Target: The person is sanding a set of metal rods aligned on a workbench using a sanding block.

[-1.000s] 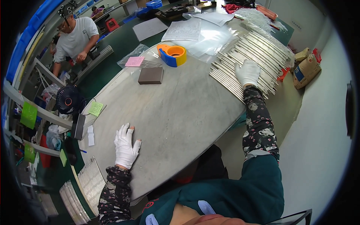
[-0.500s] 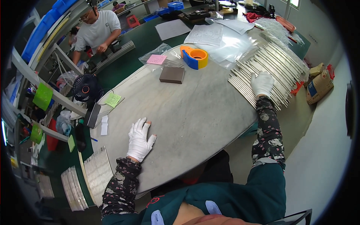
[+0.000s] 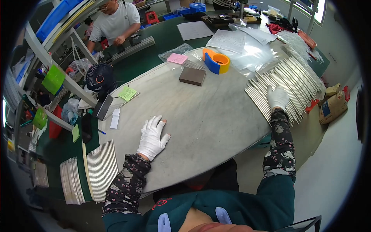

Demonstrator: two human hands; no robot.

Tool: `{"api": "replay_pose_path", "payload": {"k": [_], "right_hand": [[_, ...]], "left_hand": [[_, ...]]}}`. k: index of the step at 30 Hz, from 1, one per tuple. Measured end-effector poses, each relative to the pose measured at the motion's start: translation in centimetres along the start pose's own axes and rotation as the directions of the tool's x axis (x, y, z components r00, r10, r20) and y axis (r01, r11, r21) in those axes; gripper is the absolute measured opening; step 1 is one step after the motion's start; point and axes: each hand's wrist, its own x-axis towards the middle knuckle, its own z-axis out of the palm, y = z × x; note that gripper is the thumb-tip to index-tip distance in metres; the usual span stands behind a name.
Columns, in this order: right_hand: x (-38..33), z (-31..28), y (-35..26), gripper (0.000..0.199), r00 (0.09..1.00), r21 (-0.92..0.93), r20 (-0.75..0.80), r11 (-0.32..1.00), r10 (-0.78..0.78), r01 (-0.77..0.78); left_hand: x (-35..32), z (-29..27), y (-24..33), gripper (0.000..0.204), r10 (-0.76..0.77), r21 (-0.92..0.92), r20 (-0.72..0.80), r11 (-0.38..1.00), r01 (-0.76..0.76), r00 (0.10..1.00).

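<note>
Along the right edge of the worktop [image 3: 208,123], the right hand [image 3: 278,98] lies on silver rods [image 3: 303,79], its grip unclear; near the front-left edge, the left hand [image 3: 152,139] lies flat, spread wide.

L hand [image 3: 154,138] on gry tabletop [image 3: 208,123] | R hand [image 3: 278,98] atop metal rods [image 3: 303,83]

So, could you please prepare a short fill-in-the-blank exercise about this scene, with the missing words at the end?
1. The hand on the spread metal rods is the person's ____ one.
2. The left hand wears a glove of ____ colour.
3. The paper slip nearest the brown block is coloured ____.
4. The dark fan is on the ____ side of the picture.

Missing words: right; white; pink; left.
</note>
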Motion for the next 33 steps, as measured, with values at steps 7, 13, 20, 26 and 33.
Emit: {"api": "replay_pose_path", "payload": {"k": [7, 13, 20, 26, 33], "right_hand": [[-0.4, -0.6, -0.6, 0.058, 0.998, 0.023, 0.059, 0.999, 0.039, -0.041], [-1.3, -1.9, -1.4, 0.060, 0.990, 0.055, 0.127, 0.997, 0.054, -0.061], [-1.0, -2.6, -1.4, 0.068, 0.941, 0.087, 0.333, 0.993, 0.052, -0.086], [-2.5, -3.7, -2.3, 0.068, 0.914, 0.112, 0.404, 0.990, 0.030, -0.082], [-6.2, -4.9, -5.3, 0.063, 0.936, 0.142, 0.344, 0.990, -0.069, 0.021]], "left_hand": [[0.1, 0.0, 0.0, 0.054, -0.009, 0.002, 0.006, 1.000, 0.009, 1.000], [0.2, -0.1, 0.2, 0.054, 0.004, 0.014, -0.011, 1.000, -0.004, 1.000], [0.3, 0.6, -0.3, 0.054, 0.020, 0.026, -0.028, 0.999, -0.019, 0.999], [3.6, -1.0, 7.1, 0.054, 0.290, -0.127, -0.042, 0.948, -0.293, 0.956], [7.7, 3.4, 14.7, 0.065, 0.405, -0.292, 0.017, 0.876, -0.383, 0.914]]}}
